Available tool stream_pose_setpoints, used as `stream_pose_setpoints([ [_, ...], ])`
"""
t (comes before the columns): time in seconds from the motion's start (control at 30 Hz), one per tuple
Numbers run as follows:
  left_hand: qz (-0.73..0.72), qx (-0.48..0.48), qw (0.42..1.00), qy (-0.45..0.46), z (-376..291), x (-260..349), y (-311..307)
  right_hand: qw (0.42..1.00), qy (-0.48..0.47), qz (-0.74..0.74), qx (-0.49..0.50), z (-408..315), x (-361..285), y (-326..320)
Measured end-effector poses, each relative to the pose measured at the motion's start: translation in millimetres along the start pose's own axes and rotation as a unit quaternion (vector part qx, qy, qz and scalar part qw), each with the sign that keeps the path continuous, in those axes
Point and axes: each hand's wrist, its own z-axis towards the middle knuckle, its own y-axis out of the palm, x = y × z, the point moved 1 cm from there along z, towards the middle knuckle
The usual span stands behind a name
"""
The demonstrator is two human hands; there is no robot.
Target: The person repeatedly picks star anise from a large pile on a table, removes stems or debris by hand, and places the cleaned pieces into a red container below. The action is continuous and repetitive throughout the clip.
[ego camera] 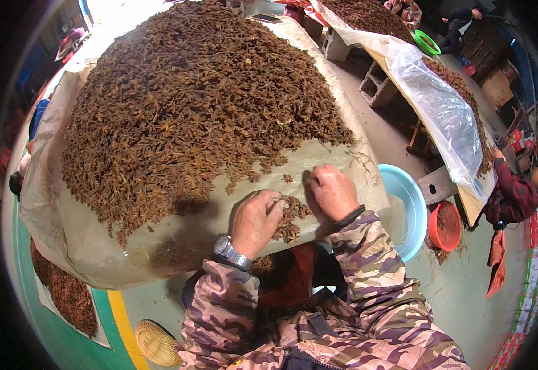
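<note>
A large heap of dried star anise (195,101) covers most of the table, which is wrapped in a pale plastic sheet (98,249). My left hand (256,222), with a metal wristwatch, rests at the near edge, its thumb and fingers close together beside a small pile of star anise (288,226). Whether it pinches a piece cannot be told. My right hand (331,190) is just right of that pile, fingers curled down towards the sheet; its fingertips are hidden. A single star anise (288,178) lies on the sheet between the hands and the heap.
A light blue basin (414,212) stands right of the table, with a red basin (445,225) beyond it. A woven basket (157,343) is on the floor at lower left. Another table with star anise (454,88) stands at right, where a person in a checked sleeve (516,199) works.
</note>
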Motion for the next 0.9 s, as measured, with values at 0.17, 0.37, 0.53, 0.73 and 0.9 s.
stream_pose_setpoints([
  [0.17,0.008,-0.006,1.000,0.021,-2,-6,-3,0.986,0.115,-0.101,0.071,4,38,-18],
  [0.37,0.022,-0.002,0.999,0.030,-1,-2,-3,0.996,-0.008,0.079,0.049,8,-14,-7],
  [0.53,0.018,-0.002,0.999,0.033,-4,-7,-7,1.000,-0.014,0.021,-0.004,1,-6,-2],
  [0.73,0.036,0.010,0.999,0.032,-5,-4,-10,0.975,0.092,-0.155,0.133,6,53,-15],
  [0.9,0.032,0.008,0.999,0.042,-5,-5,-8,0.992,-0.055,0.021,0.112,13,2,2],
])
